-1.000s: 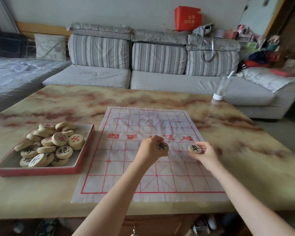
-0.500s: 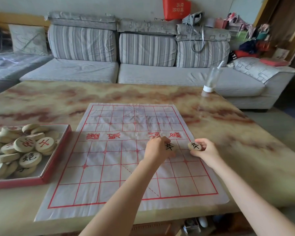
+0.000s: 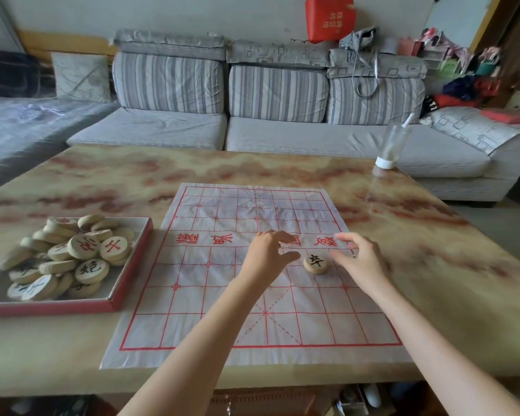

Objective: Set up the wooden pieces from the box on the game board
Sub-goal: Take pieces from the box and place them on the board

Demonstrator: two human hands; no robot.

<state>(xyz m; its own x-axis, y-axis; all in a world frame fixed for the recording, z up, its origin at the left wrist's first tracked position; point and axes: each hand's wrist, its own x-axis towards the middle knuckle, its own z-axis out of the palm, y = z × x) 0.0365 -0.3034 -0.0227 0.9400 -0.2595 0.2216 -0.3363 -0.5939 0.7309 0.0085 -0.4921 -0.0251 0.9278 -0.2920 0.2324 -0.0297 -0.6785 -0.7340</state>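
A white paper game board (image 3: 210, 298) with red grid lines lies on the marble table. One round wooden piece (image 3: 315, 263) with a black character sits flat on the board, just below the row of red characters. My left hand (image 3: 267, 255) hovers immediately left of it with its fingers apart and the thumb pointing at the piece. To the right of the piece is my right hand (image 3: 361, 258), fingers spread and nothing visible in it. A red-rimmed box (image 3: 126, 271) left of the board holds a heap of several wooden pieces (image 3: 72, 253).
A clear bottle on a white cap (image 3: 391, 147) stands at the table's (image 3: 433, 265) far right edge. A grey striped sofa (image 3: 276, 94) runs behind the table. Clutter sits on the floor under the near table edge.
Both hands held a black-marked piece earlier. Now one piece lies on the board between them and both hands have opened. The second piece is out of sight. The camera swung left.
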